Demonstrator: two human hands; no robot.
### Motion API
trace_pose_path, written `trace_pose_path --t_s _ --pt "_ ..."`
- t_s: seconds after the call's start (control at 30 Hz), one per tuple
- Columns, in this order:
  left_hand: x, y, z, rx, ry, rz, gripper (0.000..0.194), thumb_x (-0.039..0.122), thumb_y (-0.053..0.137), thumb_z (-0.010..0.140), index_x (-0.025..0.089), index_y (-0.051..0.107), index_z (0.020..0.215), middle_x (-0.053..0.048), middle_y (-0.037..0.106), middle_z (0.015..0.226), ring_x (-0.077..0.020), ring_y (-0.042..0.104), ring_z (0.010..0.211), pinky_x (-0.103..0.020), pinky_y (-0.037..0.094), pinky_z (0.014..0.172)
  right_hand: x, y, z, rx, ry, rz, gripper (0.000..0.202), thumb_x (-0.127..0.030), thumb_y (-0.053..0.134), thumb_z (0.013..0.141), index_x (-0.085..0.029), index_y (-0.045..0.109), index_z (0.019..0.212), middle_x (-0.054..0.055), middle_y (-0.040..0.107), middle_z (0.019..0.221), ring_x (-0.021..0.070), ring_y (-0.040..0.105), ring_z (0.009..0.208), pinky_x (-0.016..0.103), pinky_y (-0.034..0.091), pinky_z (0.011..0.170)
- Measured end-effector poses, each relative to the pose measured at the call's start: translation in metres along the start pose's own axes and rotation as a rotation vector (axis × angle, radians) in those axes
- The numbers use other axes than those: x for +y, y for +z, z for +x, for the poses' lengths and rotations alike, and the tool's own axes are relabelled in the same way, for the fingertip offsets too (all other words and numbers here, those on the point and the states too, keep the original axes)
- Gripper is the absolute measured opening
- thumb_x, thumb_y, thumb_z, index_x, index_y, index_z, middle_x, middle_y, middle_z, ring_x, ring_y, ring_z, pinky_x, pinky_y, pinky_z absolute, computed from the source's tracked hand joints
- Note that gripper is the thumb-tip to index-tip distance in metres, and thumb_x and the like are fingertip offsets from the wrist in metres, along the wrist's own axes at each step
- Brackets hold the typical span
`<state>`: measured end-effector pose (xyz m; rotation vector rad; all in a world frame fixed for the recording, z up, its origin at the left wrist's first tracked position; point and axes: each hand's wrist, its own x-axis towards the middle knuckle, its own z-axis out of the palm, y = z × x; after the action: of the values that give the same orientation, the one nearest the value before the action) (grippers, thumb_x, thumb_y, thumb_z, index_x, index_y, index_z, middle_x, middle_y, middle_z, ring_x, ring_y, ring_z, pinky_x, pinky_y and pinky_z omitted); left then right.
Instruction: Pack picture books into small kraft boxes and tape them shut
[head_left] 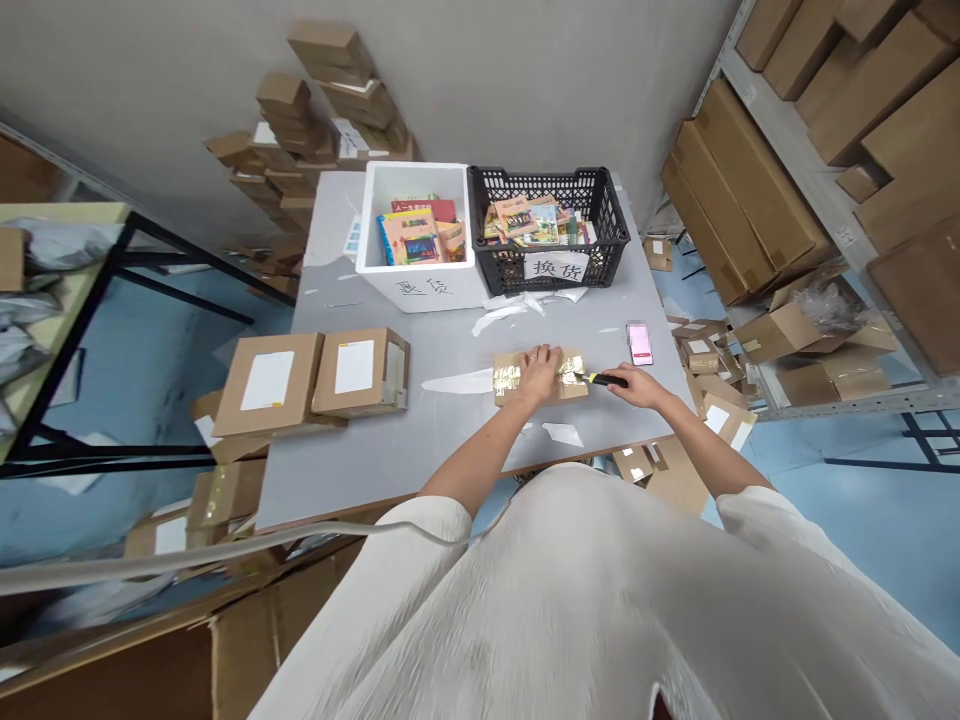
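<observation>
A small cardboard box with shiny printed tape lies near the front of the grey table. Across its top rests my left hand, fingers apart and pressing on the box. My right hand is wrapped round the black handle of a yellow-and-black utility knife. The knife's tip meets the tape at the box's right part. Left of the box lies a strip of white paper, and a white scrap is in front of it.
On the grey table are two labelled cartons, a white foam box of books, a black crate of books and a phone. Shelves with cartons stand at the right.
</observation>
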<state>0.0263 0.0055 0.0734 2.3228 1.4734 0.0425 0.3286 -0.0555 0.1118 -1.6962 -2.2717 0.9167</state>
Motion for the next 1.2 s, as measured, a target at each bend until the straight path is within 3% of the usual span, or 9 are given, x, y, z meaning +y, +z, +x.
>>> trace_pose_path --t_s 0.1,0.27,0.4,0.57,0.73,1.0,1.2 --pt "-0.001 -0.007 0.011 -0.076 -0.035 0.013 0.08 0.021 0.068 0.097 0.023 0.042 0.173 -0.024 0.052 0.167 -0.0424 0.041 0.16 -0.063 0.027 0.132 -0.001 0.001 -0.001 -0.024 0.011 -0.072 0.048 -0.033 0.071 0.108 -0.028 0.075 0.156 0.012 0.075 0.126 0.0279 0.074 0.105 0.038 0.06 0.097" --pt "-0.002 -0.014 0.016 -0.12 -0.064 0.017 0.071 0.02 0.068 0.095 0.023 0.051 0.164 -0.022 0.057 0.157 -0.0404 0.047 0.15 -0.058 0.033 0.125 0.0 0.005 -0.001 -0.022 0.016 -0.131 0.049 -0.031 0.072 0.108 -0.026 0.075 0.156 0.012 0.073 0.126 0.0277 0.074 0.11 0.037 0.058 0.101" --pt "-0.005 -0.012 0.01 -0.07 -0.022 -0.002 0.062 0.021 0.057 0.102 0.026 0.052 0.163 -0.02 0.06 0.158 -0.0381 0.049 0.152 -0.058 0.033 0.126 0.002 0.008 0.0 -0.035 0.036 -0.112 0.05 -0.032 0.072 0.109 -0.026 0.074 0.158 0.011 0.073 0.124 0.0257 0.075 0.106 0.035 0.058 0.099" --pt "-0.007 0.002 0.0 0.017 0.051 0.015 0.072 0.023 0.045 0.106 0.018 0.039 0.178 -0.026 0.049 0.176 -0.041 0.04 0.166 -0.064 0.025 0.135 0.004 0.008 0.002 -0.038 0.04 -0.085 0.05 -0.033 0.073 0.108 -0.027 0.074 0.158 0.011 0.073 0.124 0.0263 0.075 0.107 0.036 0.058 0.101" --pt "-0.008 0.011 -0.01 0.091 0.059 -0.02 0.067 0.026 0.035 0.111 0.013 0.044 0.176 -0.026 0.045 0.182 -0.0391 0.037 0.171 -0.064 0.024 0.138 0.007 0.018 -0.002 0.012 0.054 -0.038 0.05 -0.036 0.069 0.109 -0.029 0.074 0.158 0.012 0.073 0.125 0.029 0.073 0.11 0.039 0.06 0.101" --pt "-0.006 0.01 -0.016 0.111 0.046 -0.039 0.07 0.027 0.041 0.109 0.017 0.042 0.179 -0.023 0.044 0.183 -0.039 0.037 0.173 -0.066 0.022 0.139 0.01 0.046 0.002 0.132 0.057 0.012 0.054 -0.044 0.061 0.112 -0.031 0.068 0.164 0.012 0.071 0.126 0.0297 0.07 0.115 0.04 0.06 0.102" --pt "-0.008 0.011 -0.016 0.119 0.045 -0.011 0.066 0.027 0.037 0.112 0.016 0.047 0.176 -0.023 0.046 0.183 -0.0375 0.039 0.172 -0.064 0.022 0.14 0.017 0.044 0.004 0.117 0.061 -0.04 0.054 -0.043 0.057 0.113 -0.026 0.07 0.162 0.015 0.069 0.132 0.0323 0.069 0.118 0.044 0.058 0.107"
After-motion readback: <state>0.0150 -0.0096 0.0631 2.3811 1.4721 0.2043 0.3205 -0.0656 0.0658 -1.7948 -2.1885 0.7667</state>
